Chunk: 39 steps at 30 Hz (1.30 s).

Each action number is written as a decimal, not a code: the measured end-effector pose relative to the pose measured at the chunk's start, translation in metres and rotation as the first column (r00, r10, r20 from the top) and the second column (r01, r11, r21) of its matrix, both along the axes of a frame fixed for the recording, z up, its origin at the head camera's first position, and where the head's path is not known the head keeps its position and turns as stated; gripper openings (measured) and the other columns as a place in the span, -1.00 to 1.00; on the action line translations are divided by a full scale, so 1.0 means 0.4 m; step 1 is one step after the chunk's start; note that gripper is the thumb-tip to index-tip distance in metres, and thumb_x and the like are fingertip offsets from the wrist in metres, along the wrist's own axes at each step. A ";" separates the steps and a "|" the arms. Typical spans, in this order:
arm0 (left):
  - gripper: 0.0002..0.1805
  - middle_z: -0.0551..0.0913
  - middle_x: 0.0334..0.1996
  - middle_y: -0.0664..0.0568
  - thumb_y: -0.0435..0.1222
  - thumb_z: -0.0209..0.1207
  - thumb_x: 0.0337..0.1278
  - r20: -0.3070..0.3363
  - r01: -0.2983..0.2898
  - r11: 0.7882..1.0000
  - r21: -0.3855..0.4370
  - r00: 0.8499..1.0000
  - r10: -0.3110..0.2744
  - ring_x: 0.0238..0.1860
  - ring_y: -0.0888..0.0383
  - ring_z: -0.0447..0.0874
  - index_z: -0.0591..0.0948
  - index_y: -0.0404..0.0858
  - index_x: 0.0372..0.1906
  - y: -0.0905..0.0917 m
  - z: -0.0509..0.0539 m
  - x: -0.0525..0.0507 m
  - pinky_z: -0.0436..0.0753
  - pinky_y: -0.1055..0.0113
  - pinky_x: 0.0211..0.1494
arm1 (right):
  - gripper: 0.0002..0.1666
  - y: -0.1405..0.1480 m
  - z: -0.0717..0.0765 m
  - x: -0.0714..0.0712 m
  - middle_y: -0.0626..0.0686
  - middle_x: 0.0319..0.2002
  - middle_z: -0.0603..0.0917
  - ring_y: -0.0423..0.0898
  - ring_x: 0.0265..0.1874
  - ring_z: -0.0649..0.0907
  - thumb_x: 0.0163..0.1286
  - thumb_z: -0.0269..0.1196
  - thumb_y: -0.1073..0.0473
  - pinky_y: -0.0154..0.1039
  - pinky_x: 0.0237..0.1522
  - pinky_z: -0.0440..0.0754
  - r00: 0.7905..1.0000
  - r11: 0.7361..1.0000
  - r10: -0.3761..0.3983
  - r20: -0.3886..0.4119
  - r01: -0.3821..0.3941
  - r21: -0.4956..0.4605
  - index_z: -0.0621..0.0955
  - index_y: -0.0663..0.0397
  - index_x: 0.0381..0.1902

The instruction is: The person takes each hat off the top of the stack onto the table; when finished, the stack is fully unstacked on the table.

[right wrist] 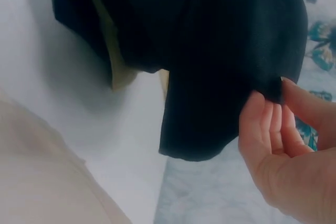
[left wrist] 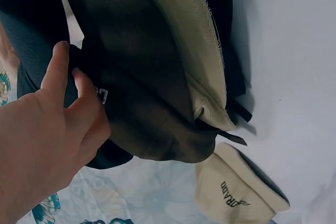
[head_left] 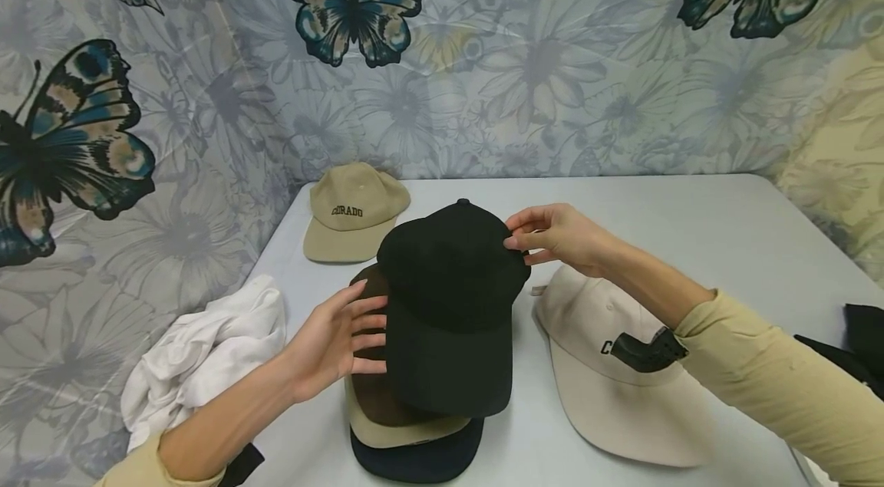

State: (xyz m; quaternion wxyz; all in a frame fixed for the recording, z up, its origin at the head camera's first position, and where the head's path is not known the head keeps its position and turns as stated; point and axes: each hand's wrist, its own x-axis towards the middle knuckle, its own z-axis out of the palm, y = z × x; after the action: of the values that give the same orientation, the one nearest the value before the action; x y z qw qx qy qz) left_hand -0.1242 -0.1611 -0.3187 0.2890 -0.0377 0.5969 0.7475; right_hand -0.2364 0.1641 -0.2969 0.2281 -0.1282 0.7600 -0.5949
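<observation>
Visible: 1 black cap point(head_left: 452, 280), 1 brown cap point(head_left: 376, 397), 1 navy cap point(head_left: 417, 458), 1 cream cap point(head_left: 608, 395), 2 tan caps point(head_left: 359, 195) point(head_left: 387, 435). 2 hands point(head_left: 334, 341) point(head_left: 562, 238), 1 cloth point(head_left: 214, 349), 1 table point(head_left: 656, 218). Head view: 5 butterflies point(head_left: 354, 8).

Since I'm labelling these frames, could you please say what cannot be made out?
Head: pale cap's lettering, partly behind black object.
Head: brown cap's crown, mostly behind black cap.
Left wrist: brown cap's lettering, partly behind left hand.
Right wrist: pale cap, cut by picture edges.
</observation>
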 end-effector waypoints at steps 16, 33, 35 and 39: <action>-0.25 0.05 0.35 -0.24 0.09 -0.17 0.39 -0.055 -0.049 0.998 -0.043 0.997 0.046 0.36 -0.22 0.01 0.04 -0.30 0.45 0.012 0.039 0.005 0.50 0.02 0.12 | -0.54 -0.001 0.042 -0.006 0.14 -0.11 0.51 -0.02 -0.11 0.55 0.35 0.23 0.26 -0.10 -0.02 0.59 1.000 1.000 -0.011 -0.027 0.012 0.027 0.43 0.37 0.13; -0.21 0.01 0.39 -0.25 0.07 -0.24 0.43 -0.073 0.024 1.000 -0.016 0.997 -0.025 0.38 -0.19 0.04 -0.06 -0.41 0.46 0.066 0.075 -0.057 0.37 -0.01 0.25 | -0.46 0.044 0.138 -0.018 0.04 -0.14 0.54 -0.10 -0.14 0.59 0.46 0.10 -0.06 -0.12 -0.04 0.59 0.999 0.998 -0.051 -0.002 0.051 0.042 0.47 0.29 0.13; -0.22 0.04 0.38 -0.25 0.07 -0.23 0.43 -0.071 0.025 1.000 -0.014 0.997 -0.026 0.37 -0.19 0.08 -0.05 -0.41 0.45 0.075 0.077 -0.066 0.38 -0.01 0.24 | -0.46 0.050 0.144 -0.021 0.03 -0.13 0.56 -0.09 -0.12 0.59 0.46 0.09 -0.07 -0.11 -0.03 0.59 0.998 0.997 -0.063 0.003 0.063 0.048 0.47 0.27 0.15; -0.22 0.04 0.38 -0.26 0.08 -0.26 0.43 -0.070 0.037 0.999 -0.005 0.997 -0.037 0.36 -0.20 0.08 -0.06 -0.41 0.45 0.090 0.080 -0.087 0.36 -0.03 0.26 | -0.42 0.064 0.153 -0.029 0.04 -0.09 0.56 -0.08 -0.09 0.60 0.47 0.08 -0.09 -0.10 0.00 0.58 0.997 0.996 -0.082 0.007 0.081 0.045 0.44 0.29 0.18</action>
State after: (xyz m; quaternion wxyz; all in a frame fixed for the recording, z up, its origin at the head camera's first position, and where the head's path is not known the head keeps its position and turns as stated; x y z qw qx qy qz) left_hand -0.1591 -0.1250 -0.2866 0.2815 -0.0011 0.6085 0.7419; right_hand -0.2482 0.1898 -0.2357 0.2100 -0.0893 0.7765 -0.5873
